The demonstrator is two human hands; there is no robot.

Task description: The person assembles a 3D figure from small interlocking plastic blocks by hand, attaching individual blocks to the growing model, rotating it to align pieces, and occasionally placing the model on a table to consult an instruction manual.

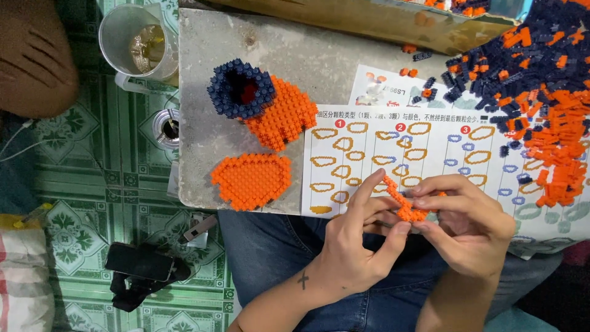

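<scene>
head cam: both hands, left hand (353,237) and right hand (467,215), pinch a small orange brick strip (402,200) over the white instruction sheet (369,154). left of it, flat orange brick panel (251,179) and navy-rimmed orange brick piece (261,101) look finished; loose brick pile (541,92) right of the sheet remains.

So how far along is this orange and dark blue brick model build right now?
Done: a flat orange brick panel and an orange section topped with a dark blue brick ring lie on the grey table. In hand: the left hand and right hand pinch a small orange brick strip. Left: a large pile of loose orange and blue bricks.
</scene>
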